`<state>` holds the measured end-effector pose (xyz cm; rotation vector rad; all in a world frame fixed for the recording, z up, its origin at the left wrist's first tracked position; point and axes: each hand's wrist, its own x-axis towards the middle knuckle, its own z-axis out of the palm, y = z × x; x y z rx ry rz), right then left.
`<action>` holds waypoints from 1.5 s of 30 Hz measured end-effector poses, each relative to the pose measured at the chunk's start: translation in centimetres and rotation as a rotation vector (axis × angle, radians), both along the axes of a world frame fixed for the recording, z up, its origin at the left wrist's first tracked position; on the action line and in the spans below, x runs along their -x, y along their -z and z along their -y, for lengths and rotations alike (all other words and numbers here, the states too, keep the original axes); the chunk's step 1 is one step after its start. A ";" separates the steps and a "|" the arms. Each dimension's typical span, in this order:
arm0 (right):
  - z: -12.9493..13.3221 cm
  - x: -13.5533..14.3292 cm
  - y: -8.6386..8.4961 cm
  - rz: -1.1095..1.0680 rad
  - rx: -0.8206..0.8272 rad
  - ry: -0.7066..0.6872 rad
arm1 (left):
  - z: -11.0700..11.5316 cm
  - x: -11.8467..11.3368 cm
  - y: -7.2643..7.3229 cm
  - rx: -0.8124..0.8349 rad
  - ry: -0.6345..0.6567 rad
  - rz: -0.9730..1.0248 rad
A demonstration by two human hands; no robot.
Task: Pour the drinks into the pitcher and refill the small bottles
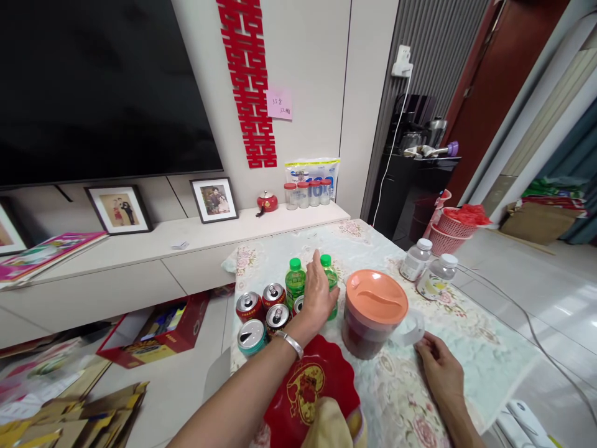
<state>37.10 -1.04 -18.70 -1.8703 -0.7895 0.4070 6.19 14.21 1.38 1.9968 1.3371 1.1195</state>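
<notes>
My left hand (321, 291) is stretched out between two green-capped bottles, its fingers extended and pointing toward the wall; it covers part of the right green bottle (329, 267). The left green bottle (295, 281) stands beside it. Several cans, among them a teal one (252, 338), are grouped left of my forearm. A clear container with an orange lid (377, 297) stands between my hands. My right hand (438, 361) is at the container's clear handle (409, 331), fingers curled; whether it grips the handle is unclear. Below my left forearm lies a red scalloped tray (338, 367).
Two white-capped bottles (437, 277) stand at the right on the flowered tablecloth (494, 336). A beige cloth item (329, 423) lies on the tray's near side. Behind is a white cabinet (177, 255) with framed photos and red-lidded jars (303, 195). A red box (184, 330) sits on the floor.
</notes>
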 end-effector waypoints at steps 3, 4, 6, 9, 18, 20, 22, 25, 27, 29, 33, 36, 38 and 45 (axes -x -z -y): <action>-0.1 0.1 -0.2 -0.014 -0.001 0.003 | -0.6 -0.1 0.0 -0.019 -0.007 -0.043; -0.1 0.1 -0.3 -0.020 -0.004 0.003 | -0.7 -0.1 0.1 -0.022 -0.008 -0.055; -0.1 0.1 -0.4 -0.030 -0.008 0.002 | -0.7 -0.1 0.3 -0.022 -0.010 -0.074; -0.1 0.2 -0.6 -0.038 -0.006 0.004 | -0.4 -0.2 0.4 -0.009 -0.022 -0.083; 0.3 0.5 -1.2 -0.049 -0.028 0.024 | 3.7 2.7 -5.8 -0.073 -0.136 -0.023; 0.3 0.5 -1.2 -0.072 -0.053 0.019 | 5.6 4.4 -7.8 -0.102 -0.120 0.059; 0.3 0.6 -1.3 -0.101 -0.079 0.015 | 7.5 6.0 -9.3 -0.078 -0.089 0.199; 0.4 1.0 -1.5 -0.148 -0.113 0.013 | 10.2 8.3 -10.3 -0.019 -0.068 0.329; 1.2 1.8 -2.0 -0.179 -0.144 0.021 | 11.8 9.6 -9.8 -0.001 -0.076 0.305; 2.8 3.2 -2.9 -0.200 -0.184 0.014 | 13.2 10.9 -8.5 -0.003 -0.039 0.228; 8.2 8.4 -6.2 -0.170 -0.222 -0.199 | 15.2 12.3 -4.3 -0.004 -0.049 0.101; 11.4 13.6 -8.3 -0.059 -0.240 -0.528 | 15.7 12.3 -1.3 0.041 -0.083 0.065; 12.2 17.0 -8.7 0.207 -0.335 -0.831 | 15.7 12.0 0.1 0.079 -0.093 0.065; 12.9 22.6 -8.6 0.609 -0.377 -0.841 | 15.0 11.5 2.2 0.104 -0.092 0.086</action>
